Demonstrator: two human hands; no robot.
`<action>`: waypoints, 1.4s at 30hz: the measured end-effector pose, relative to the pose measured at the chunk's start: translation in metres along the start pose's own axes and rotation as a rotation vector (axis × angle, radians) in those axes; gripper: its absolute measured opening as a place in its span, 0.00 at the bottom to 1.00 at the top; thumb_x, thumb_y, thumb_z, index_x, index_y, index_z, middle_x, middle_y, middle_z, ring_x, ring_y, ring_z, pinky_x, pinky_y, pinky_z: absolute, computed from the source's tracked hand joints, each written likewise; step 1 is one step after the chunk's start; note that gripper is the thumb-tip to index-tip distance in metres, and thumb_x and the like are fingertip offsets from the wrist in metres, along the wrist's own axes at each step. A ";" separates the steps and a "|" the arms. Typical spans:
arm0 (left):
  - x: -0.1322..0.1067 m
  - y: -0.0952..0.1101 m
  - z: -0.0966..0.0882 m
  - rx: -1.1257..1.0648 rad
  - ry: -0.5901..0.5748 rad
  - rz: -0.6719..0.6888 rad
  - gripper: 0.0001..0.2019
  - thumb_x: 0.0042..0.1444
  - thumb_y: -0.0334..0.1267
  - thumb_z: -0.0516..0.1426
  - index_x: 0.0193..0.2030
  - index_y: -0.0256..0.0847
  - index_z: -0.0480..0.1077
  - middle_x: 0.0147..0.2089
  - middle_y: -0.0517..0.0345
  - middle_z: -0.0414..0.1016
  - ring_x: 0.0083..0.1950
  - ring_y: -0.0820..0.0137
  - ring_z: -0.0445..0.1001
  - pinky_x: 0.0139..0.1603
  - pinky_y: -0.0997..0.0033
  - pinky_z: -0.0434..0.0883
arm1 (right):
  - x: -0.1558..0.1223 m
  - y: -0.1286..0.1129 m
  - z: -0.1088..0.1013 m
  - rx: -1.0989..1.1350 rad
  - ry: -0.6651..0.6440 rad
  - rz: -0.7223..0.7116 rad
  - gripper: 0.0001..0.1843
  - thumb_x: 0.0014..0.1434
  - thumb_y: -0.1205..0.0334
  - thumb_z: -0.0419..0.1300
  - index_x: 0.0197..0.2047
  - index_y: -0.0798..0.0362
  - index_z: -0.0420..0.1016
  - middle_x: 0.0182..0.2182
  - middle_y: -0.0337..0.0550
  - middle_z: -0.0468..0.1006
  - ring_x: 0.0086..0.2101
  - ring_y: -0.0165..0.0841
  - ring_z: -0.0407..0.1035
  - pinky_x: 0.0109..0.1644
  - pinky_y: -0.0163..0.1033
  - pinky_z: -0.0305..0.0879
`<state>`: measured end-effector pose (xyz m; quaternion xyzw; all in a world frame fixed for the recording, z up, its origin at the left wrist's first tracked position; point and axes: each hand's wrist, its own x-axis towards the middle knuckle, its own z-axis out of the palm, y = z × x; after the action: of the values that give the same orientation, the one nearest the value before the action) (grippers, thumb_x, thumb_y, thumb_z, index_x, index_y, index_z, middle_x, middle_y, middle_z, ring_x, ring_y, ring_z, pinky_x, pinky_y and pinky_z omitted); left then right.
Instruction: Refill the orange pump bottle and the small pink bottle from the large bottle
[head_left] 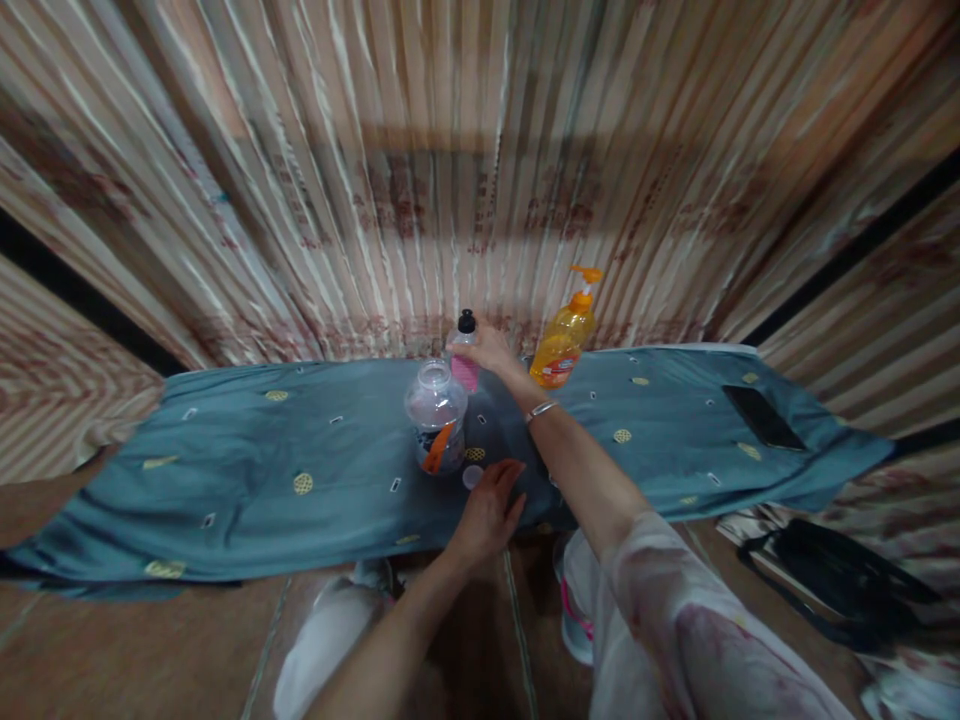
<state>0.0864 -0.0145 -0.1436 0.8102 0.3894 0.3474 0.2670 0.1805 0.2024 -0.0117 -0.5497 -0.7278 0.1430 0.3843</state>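
My right hand [489,347] reaches to the back of the cloth-covered table and is closed around a small upright bottle [465,372] with a black cap and a pink lower part. In front of that bottle stands a clear plastic jar [437,415] with an uncovered neck and an orange-and-dark label. A small round pale cap [472,477] lies flat to the right of the jar's base. Beside this cap, near the front edge, rests my left hand [487,510], its fingers slightly bent and the thumb apart, with nothing visible in it.
An orange pump bottle [564,345] stands right of my right forearm. A dark phone [763,417] lies at the right end of the blue-green tablecloth [247,440]. Pleated curtain [450,180] hangs behind. A black bag [832,580] is at the lower right.
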 end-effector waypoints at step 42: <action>-0.015 0.050 -0.023 -0.268 0.178 -0.303 0.50 0.44 0.43 0.75 0.73 0.40 0.59 0.62 0.45 0.80 0.58 0.53 0.83 0.61 0.51 0.78 | -0.204 -0.008 -0.089 0.801 -0.114 0.237 0.28 0.49 0.31 0.74 0.37 0.48 0.83 0.35 0.38 0.86 0.37 0.37 0.78 0.43 0.41 0.74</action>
<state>0.0844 -0.0503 -0.0994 0.6658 0.4790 0.4221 0.3861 0.2596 -0.0054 -0.0301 -0.4281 -0.5664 0.4880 0.5077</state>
